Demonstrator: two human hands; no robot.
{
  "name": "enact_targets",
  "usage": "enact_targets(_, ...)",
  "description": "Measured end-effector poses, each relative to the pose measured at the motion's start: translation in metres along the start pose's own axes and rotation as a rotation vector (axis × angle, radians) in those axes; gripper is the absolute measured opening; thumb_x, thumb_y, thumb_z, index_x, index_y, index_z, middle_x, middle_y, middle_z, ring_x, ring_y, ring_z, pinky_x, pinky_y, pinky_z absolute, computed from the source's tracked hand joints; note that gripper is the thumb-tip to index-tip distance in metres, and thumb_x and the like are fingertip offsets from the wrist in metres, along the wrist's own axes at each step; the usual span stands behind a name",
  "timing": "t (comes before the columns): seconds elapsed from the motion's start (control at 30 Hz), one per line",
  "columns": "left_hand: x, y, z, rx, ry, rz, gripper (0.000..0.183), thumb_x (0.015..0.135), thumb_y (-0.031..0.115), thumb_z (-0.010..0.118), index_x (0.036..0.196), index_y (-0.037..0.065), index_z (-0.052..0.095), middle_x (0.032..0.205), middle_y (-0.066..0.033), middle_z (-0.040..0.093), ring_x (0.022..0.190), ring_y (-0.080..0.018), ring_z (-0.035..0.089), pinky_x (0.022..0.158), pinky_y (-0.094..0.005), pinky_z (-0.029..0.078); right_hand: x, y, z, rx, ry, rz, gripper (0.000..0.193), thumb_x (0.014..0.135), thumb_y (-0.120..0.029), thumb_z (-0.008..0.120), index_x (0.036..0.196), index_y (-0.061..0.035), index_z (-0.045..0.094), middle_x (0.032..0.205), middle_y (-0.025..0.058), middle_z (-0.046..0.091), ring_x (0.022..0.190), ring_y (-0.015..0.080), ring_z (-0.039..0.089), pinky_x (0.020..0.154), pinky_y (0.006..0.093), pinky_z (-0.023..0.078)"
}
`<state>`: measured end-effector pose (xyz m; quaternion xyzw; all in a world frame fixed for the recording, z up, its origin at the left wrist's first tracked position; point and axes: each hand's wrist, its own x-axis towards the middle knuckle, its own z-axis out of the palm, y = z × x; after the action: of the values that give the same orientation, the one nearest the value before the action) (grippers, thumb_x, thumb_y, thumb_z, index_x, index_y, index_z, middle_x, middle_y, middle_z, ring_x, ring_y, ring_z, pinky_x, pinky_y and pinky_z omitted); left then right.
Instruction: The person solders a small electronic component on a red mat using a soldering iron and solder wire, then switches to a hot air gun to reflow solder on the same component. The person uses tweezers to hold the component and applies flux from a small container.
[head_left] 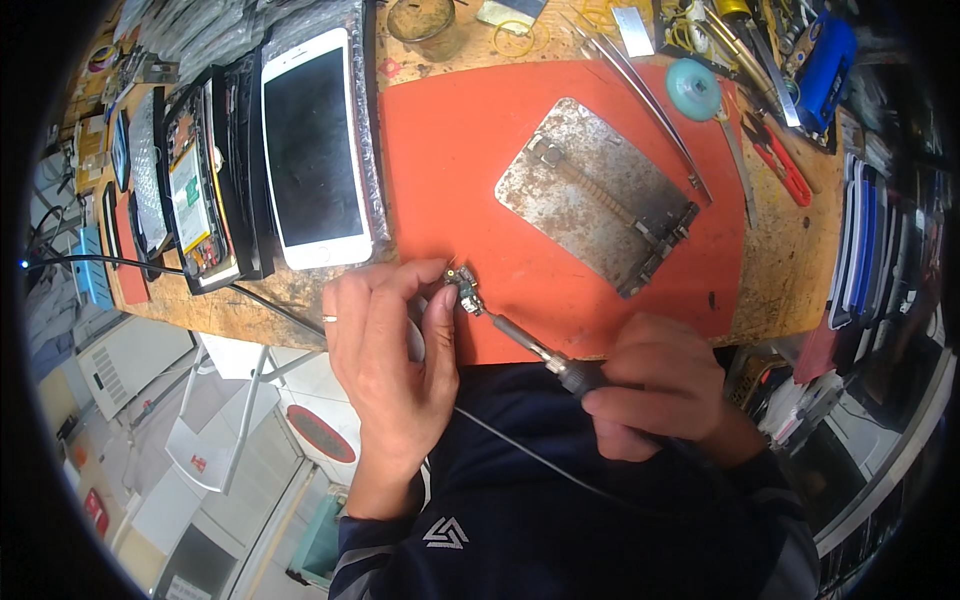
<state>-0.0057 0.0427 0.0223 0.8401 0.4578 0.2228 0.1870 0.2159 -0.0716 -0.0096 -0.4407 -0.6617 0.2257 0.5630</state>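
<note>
Between the thumb and fingers of my left hand (385, 350) is a small circuit board (465, 291) with tiny parts on it, held over the front edge of the orange mat (440, 150). My right hand (655, 390) grips a soldering iron (545, 352) by its dark handle. The iron's tip points up and left and meets, or nearly meets, the board's lower right end; exact contact is too small to tell. Some round pale thing shows partly behind my left thumb. Farther back on the mat lies a stained metal board holder (590, 185) with a clamp bar.
A white phone (316, 150) and an opened phone (195, 190) lie at the left. Tweezers (640, 95), a teal round spool (693, 89) and red-handled pliers (778, 160) are at the back right. A brown pot (424, 27) stands at the back. A cable (530, 455) crosses my lap.
</note>
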Motion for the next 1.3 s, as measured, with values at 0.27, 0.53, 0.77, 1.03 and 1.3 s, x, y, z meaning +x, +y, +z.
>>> enact_targets(0.27,-0.006,-0.004,0.002,-0.052,0.037,-0.016,0.022,0.091,-0.001,0.082,0.112,0.002,0.074,0.101,-0.0132,0.067,0.095,-0.0324,0.062,0.085,-0.0424,0.048,-0.005,-0.008,-0.011,-0.067,0.076,0.056,0.034,0.078,-0.005,0.080,0.112,-0.0062,0.080,0.088,0.0060,0.063,0.066,0.0219,0.061,0.054,0.0348,0.050)
enact_targets(0.53,-0.009,-0.008,0.003,-0.073,0.065,-0.004,0.022,0.091,-0.001,0.082,0.111,0.002,0.073,0.101,-0.0136,0.067,0.095,-0.0327,0.062,0.085,-0.0425,0.048,-0.004,-0.011,-0.002,-0.148,0.023,0.009,0.033,0.077,-0.005,0.081,0.110,-0.0060,0.080,0.089,0.0061,0.063,0.067,0.0211,0.062,0.056,0.0343,0.052)
enact_targets(0.77,-0.010,-0.007,0.004,-0.072,0.064,-0.018,0.022,0.091,-0.001,0.082,0.111,0.001,0.073,0.101,-0.0140,0.067,0.095,-0.0330,0.062,0.085,-0.0428,0.048,0.000,-0.014,-0.001,-0.182,-0.013,0.059,0.032,0.073,-0.006,0.083,0.105,-0.0022,0.080,0.088,0.0091,0.066,0.067,0.0230,0.064,0.058,0.0354,0.052)
enact_targets(1.03,-0.009,-0.007,0.004,-0.075,0.059,-0.043,0.021,0.092,-0.002,0.082,0.110,0.002,0.073,0.101,-0.0140,0.067,0.095,-0.0339,0.062,0.086,-0.0436,0.049,0.004,-0.025,-0.013,-0.174,-0.092,0.096,0.033,0.071,-0.001,0.080,0.104,-0.0002,0.079,0.086,0.0095,0.067,0.067,0.0251,0.063,0.059,0.0378,0.051)
enact_targets(1.3,-0.009,-0.008,0.006,-0.064,0.071,-0.035,0.018,0.092,0.000,0.081,0.108,0.002,0.073,0.101,-0.0138,0.067,0.096,-0.0342,0.062,0.086,-0.0446,0.049,0.002,-0.031,-0.019,-0.226,-0.110,0.067,0.032,0.072,0.000,0.079,0.104,-0.0014,0.076,0.083,0.0090,0.064,0.064,0.0252,0.062,0.058,0.0386,0.049)
